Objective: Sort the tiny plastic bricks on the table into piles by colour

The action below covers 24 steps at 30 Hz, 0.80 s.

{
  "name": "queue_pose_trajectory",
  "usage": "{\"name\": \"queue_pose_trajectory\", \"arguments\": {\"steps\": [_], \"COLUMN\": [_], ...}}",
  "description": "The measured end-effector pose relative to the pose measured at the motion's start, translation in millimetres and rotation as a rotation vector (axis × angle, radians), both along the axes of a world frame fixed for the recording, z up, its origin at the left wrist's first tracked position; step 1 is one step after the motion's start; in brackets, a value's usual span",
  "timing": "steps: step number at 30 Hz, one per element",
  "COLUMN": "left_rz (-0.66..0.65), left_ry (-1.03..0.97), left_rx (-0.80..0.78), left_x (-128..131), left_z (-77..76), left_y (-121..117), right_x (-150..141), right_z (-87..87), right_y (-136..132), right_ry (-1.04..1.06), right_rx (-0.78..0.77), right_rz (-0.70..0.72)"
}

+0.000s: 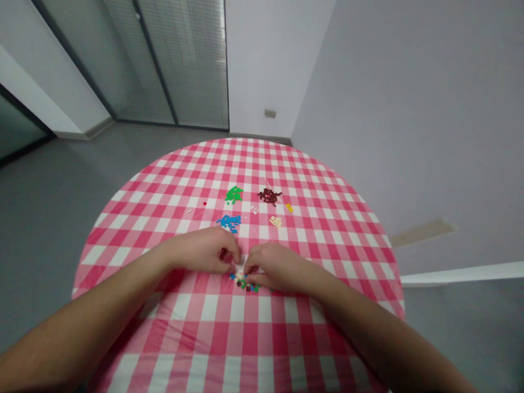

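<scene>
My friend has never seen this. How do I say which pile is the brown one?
Find the round checked table. Look past the left hand and right hand, to the little piles farther away. The brown pile is right of the green pile, with yellow bits close by on its right, and it's the only dark pile out there.

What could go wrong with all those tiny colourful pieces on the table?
The left hand might brush the small blue pieces just beyond it and scatter them. The right hand could bump the mixed-colour pile at its fingertips. The tiny red piece might get lost on the red-and-white checked tablecloth.
</scene>
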<state>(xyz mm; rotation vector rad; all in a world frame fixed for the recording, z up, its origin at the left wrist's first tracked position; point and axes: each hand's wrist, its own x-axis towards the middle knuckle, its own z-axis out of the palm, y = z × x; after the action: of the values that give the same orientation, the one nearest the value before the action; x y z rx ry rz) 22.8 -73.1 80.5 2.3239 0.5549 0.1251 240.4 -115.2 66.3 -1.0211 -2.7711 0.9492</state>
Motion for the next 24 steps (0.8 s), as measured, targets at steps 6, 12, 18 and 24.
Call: {"name": "queue_pose_trajectory", "arguments": {"steps": [6,12,18,24], "left_rz": [-0.017,-0.019,-0.004,-0.035], "left_ry": [0.12,0.116,0.047,-0.002], "left_rx": [0.002,0.004,0.016,-0.025], "left_x": [3.9,7.3,9.7,7.5], "left_z": [-10.4,-17.1,-21.3,-17.5], "left_y": [-3.2,2.6,2.6,1.7], "right_x": [14.1,23.7,25.9,25.2], "right_z": [-9.0,-10.7,-8.4,-5.9], "right_y": [12.7,21.8,23.7,21.1], "right_ry": [0.058,0.099,0.098,0.061], "right_rx": [-0.003,-0.044,-0.086,-0.09], "right_rz": [-0.045,-0.1,-0.047,-0.028]}}
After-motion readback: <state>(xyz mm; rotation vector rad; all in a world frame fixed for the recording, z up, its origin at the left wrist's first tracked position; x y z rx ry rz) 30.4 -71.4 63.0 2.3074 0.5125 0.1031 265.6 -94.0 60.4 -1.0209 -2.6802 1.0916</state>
